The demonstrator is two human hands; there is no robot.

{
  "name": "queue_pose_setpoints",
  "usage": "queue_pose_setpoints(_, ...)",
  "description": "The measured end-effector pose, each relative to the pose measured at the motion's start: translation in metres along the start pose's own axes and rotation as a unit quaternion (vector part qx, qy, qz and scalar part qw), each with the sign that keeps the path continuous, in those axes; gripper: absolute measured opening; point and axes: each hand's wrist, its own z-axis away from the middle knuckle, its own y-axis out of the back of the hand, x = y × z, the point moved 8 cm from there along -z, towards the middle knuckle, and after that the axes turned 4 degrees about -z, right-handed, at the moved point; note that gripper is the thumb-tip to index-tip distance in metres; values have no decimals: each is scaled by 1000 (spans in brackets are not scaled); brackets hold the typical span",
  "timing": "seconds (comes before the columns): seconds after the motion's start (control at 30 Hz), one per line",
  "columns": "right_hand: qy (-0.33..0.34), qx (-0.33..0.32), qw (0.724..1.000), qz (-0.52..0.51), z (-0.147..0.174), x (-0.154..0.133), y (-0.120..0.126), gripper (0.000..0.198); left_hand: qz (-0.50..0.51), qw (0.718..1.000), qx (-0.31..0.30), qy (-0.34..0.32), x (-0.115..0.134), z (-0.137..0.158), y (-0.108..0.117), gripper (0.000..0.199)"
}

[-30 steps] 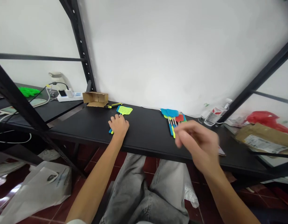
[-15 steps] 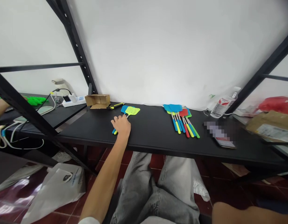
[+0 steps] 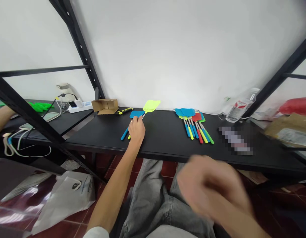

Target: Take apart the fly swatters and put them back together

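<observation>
My left hand (image 3: 137,129) is closed around the shaft of a yellow-green fly swatter (image 3: 151,105). Its head is raised in front of the wall, and the tip of its yellow handle shows below my hand. Beside it on the black table lies a blue fly swatter (image 3: 137,114), with its handle pointing toward me at the lower left; my hand partly covers it. Farther right rests a fanned group of fly swatters (image 3: 191,127) with blue, yellow, red and green handles. My right hand (image 3: 209,185) is in front of the table edge, above my lap, its fingers smeared by motion.
An open cardboard box (image 3: 105,106) and a black-and-yellow utility knife (image 3: 125,111) are at the back left. To the right stand a water bottle (image 3: 239,109), a pixelated phone (image 3: 236,141) and a brown package (image 3: 289,130). Another person's arm (image 3: 2,119) shows far left.
My left hand has moved slightly right, lifting the yellow-green swatter's head up and right off the blue one. My right hand has risen from the bottom right edge toward the table.
</observation>
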Motion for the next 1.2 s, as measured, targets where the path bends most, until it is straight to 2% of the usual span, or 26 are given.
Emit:
queue_pose_setpoints(0.07,-16,31,999,7,-39,33,17,28,39,999,6,-26,10,0,2,43)
queue_pose_setpoints(0.13,-45,78,996,25,-81,79,44,31,80,994,16,-67,24,2,4,41)
queue_pose_setpoints(0.23,-76,146,985,45,-132,140,84,43,126,983,19,-131,48,5,4,40)
queue_pose_setpoints(0.33,-33,203,978,-21,-164,168,111,44,122,977,-30,-172,67,7,-2,39)
queue_pose_setpoints(0.4,-25,251,964,-88,-176,181,124,46,101,977,-67,-173,71,5,-7,39)
queue_pose_setpoints(0.53,-7,282,944,-172,-195,192,140,45,63,979,-108,-164,72,-3,-15,37)
queue_pose_setpoints(0.8,45,286,942,-171,-198,197,150,41,49,978,-127,-159,83,-9,-33,37)
queue_pose_setpoints(1.2,74,300,934,-182,-199,197,155,39,73,977,-129,-154,82,-7,-26,42)
